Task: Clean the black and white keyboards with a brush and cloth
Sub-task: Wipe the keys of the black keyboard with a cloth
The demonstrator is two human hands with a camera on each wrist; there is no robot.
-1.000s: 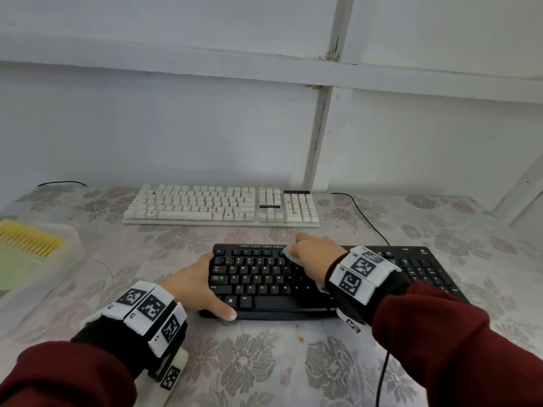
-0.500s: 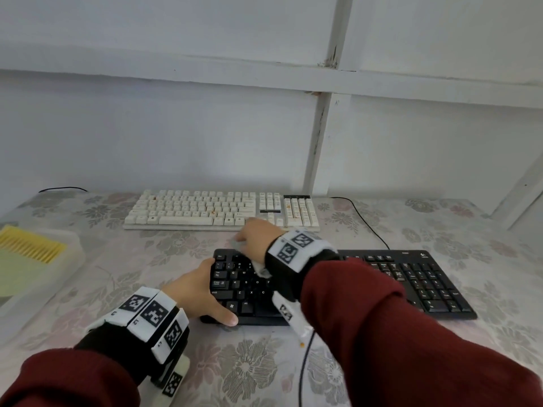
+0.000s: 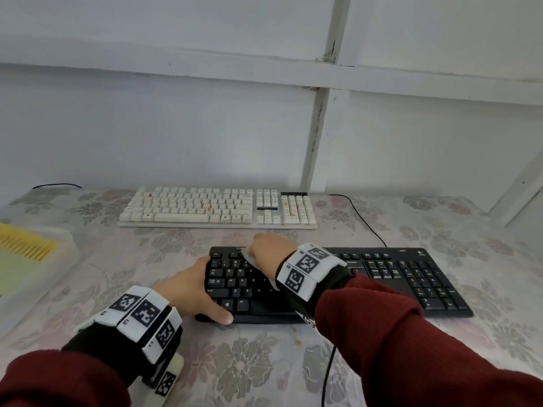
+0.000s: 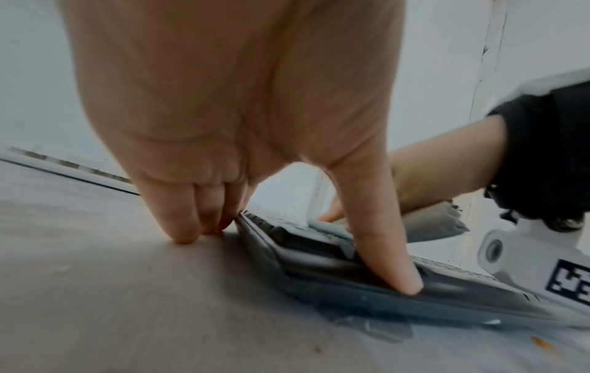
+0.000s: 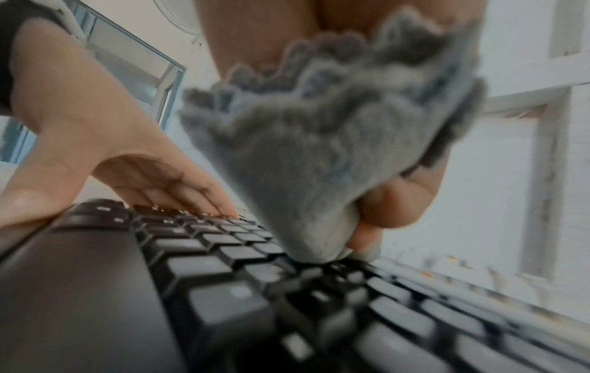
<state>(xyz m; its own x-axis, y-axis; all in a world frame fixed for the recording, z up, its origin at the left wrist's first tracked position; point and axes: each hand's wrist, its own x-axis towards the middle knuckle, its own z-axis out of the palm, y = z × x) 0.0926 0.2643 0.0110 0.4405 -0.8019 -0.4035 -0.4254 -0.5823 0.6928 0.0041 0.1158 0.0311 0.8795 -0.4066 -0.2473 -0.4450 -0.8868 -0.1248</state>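
The black keyboard [image 3: 396, 277] lies near me on the flowered tablecloth, and the white keyboard [image 3: 217, 210] lies behind it by the wall. My left hand [image 3: 202, 289] holds the black keyboard's left end, thumb on the front edge and fingers at the far left corner. My right hand [image 3: 264, 248] grips a bunched grey cloth [image 3: 248, 257] and presses it on the upper-left keys. In the right wrist view the cloth [image 5: 303, 151] touches the black keys [image 5: 191, 265]. The left wrist view shows my thumb [image 4: 383, 252] on the keyboard's edge [image 4: 319, 265].
A translucent plastic box [image 3: 44, 277] at the left edge holds something with yellow bristles [image 3: 26, 245]. One black cable [image 3: 361, 218] runs back to the wall and another [image 3: 327, 371] hangs off the table's front. Orange crumbs [image 3: 298, 342] lie in front of the black keyboard.
My right hand has slid the cloth leftward from the keyboard's middle to its upper-left keys. My left hand has kept its hold on the left end.
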